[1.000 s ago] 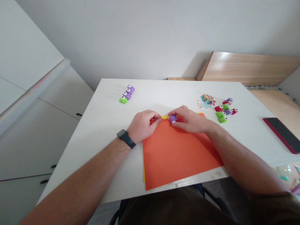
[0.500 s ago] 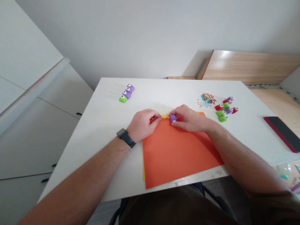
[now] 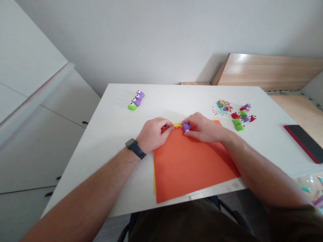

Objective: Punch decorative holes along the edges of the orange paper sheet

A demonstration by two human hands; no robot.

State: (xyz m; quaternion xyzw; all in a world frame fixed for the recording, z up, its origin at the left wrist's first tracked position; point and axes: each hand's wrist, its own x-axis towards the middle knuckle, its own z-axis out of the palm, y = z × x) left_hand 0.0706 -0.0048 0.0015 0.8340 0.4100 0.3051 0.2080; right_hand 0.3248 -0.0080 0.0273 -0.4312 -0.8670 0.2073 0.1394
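Observation:
An orange sheet of paper (image 3: 194,164) lies at the front of the white table, over a yellow sheet (image 3: 177,124) whose rim shows at the top and left. My left hand (image 3: 156,133), below a dark wristwatch, pinches the orange sheet's top left edge. Thumb and fingers of my right hand (image 3: 203,127) are closed round a small purple craft punch (image 3: 186,127) at the top edge of the paper. Small punched marks run along that edge between the hands. My right hand hides part of the punch and the edge beyond it.
A row of purple and green punches (image 3: 136,100) stands at the back left. On the right are a pile of coloured confetti (image 3: 224,106) and several red, green and purple punches (image 3: 241,117). A black and red case (image 3: 304,143) lies at the right edge.

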